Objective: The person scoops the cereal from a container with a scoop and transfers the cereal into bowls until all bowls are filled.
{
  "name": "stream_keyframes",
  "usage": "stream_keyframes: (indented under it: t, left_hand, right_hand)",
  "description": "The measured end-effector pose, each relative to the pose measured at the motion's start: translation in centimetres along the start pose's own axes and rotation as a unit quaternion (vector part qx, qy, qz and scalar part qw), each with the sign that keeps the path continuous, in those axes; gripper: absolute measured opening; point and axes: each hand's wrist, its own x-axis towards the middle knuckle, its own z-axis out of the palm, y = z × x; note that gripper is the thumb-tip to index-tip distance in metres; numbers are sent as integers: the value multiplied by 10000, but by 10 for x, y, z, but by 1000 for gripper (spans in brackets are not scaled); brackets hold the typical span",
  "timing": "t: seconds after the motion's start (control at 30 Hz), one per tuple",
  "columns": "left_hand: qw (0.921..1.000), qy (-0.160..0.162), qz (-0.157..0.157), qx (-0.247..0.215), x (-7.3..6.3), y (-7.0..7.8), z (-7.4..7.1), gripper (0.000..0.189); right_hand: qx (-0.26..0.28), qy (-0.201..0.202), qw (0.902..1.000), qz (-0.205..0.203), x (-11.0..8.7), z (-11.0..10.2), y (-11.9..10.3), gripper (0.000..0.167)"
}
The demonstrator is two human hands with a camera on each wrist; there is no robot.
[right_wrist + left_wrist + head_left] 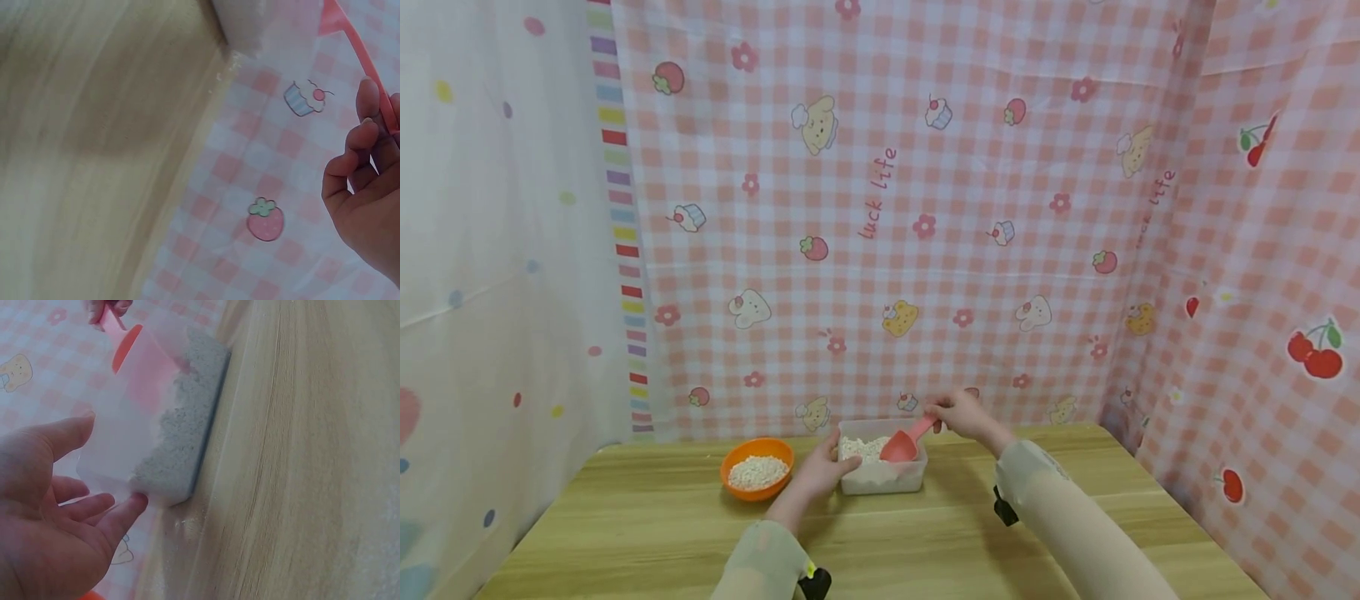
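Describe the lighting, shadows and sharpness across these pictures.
Head view: even light, soft shadow beneath the round orange bowl on the pale wood-grain table; left wrist view: hazy, the translucent rectangular plastic container looking washed out; right wrist view: slightly soft, a broad shadow darkening the table.

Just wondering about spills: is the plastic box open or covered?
Open: no lid covers the plastic box, and the pink scoop reaches in through its top.

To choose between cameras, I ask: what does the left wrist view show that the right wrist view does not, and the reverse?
Only left wrist: the left hand, its fingers touching the tub, and a sliver of the bowl.
Only right wrist: the strawberry print.
Both: the tub, the scoop, the right hand, the table and the checked cloth.
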Motion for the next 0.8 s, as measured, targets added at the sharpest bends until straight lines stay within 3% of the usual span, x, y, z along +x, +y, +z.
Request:
stream_keyframes:
  t: [0.47,0.8]
  left_hand:
    - [9999,63,-12,89,0,0,1,76]
    - [9998,129,-41,113,0,1,2,76]
  right_hand:
    - [726,500,9953,408,-4,24,20,23]
    - [870,695,9919,618,-4,46,8,24]
